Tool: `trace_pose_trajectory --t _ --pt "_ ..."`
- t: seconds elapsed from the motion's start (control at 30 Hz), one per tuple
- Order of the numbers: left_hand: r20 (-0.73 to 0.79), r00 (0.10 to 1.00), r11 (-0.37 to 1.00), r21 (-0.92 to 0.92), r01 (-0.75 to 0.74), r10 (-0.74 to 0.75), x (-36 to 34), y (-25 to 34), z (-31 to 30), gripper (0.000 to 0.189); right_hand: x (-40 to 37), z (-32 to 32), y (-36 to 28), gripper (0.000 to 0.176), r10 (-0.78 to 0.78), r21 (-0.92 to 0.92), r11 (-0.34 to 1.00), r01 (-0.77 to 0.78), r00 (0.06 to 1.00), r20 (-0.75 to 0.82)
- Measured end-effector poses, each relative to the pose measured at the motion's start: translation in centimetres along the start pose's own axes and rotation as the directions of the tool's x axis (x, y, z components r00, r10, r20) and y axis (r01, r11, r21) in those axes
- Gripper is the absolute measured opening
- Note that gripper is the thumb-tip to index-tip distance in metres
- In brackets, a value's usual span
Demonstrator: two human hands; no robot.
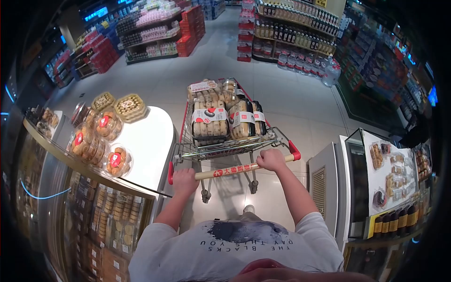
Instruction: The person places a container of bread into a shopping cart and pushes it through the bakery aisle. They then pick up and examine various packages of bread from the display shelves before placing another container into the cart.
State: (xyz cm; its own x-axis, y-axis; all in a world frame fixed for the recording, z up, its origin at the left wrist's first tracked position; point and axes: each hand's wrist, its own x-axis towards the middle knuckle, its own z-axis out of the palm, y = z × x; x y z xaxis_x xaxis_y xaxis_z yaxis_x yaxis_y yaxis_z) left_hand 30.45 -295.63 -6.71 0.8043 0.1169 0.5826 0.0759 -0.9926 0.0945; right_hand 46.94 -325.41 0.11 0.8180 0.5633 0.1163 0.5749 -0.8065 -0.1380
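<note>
Both of my hands grip the cream handle (204,175) of a shopping cart. My left hand (184,180) is closed round its left end, beside the red corner piece. Further right along the bar, my right hand (271,160) is wrapped round it, a little short of the other red corner. Red lettering shows on the bar between them. In the wire basket (206,152) of the cart, clear packs of baked goods (210,126) with white labels are piled. Dark-edged packs (242,123) stand at their right.
A white counter (157,136) at the left carries round cookie tubs (117,160) and gold boxes (130,107). To the right is a display (392,171) of packaged pastries. Bottle shelves (296,33) and red stacked boxes (187,35) stand ahead, across the tiled floor (155,77).
</note>
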Motion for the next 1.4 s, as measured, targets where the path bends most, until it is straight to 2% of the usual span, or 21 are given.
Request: trace_pose_trajectory --t 0.2,0.5,0.6,0.7,0.9,1.0,1.17,1.4 --pt "0.025 0.997 0.996 0.064 0.066 -0.068 6.7 -1.1 3.5 0.019 8.9 0.1 2.7 0.032 -0.061 -0.015 0.998 0.061 0.998 -0.011" --pt "0.075 0.989 0.991 0.046 0.123 -0.126 16.3 -2.6 9.7 0.019 22.2 1.1 7.6 0.032 -0.177 0.008 0.984 0.177 0.984 -0.014" --pt "0.067 0.988 0.988 0.075 0.133 -0.139 19.3 -2.5 11.2 0.02 26.5 0.6 9.2 0.031 -0.203 0.004 0.979 0.203 0.979 0.005" --pt "0.099 0.979 0.984 0.06 0.17 -0.175 21.9 -4.0 13.5 0.02 30.5 0.7 9.2 0.031 -0.191 -0.003 0.981 0.192 0.977 0.094" --pt "0.133 0.958 0.965 0.108 0.239 -0.252 26.8 -5.3 17.1 0.023 38.5 0.5 10.9 0.032 -0.21 0.0 0.977 0.211 0.973 0.1" --pt "0.141 0.964 0.973 0.092 0.213 -0.225 29.1 -7.5 19.2 0.02 42.5 3.1 11.5 0.03 -0.166 -0.029 0.985 0.17 0.981 0.095" --pt "0.107 0.971 0.977 0.02 0.214 -0.215 33.1 -9.8 22.1 0.018 48.6 3.6 12.1 0.029 -0.221 -0.056 0.973 0.226 0.972 0.08" --pt "0.115 0.968 0.974 0.001 0.225 -0.224 38.8 -13.8 25.0 0.022 57.7 3.7 11.2 0.029 -0.251 0.012 0.968 0.251 0.963 0.095"
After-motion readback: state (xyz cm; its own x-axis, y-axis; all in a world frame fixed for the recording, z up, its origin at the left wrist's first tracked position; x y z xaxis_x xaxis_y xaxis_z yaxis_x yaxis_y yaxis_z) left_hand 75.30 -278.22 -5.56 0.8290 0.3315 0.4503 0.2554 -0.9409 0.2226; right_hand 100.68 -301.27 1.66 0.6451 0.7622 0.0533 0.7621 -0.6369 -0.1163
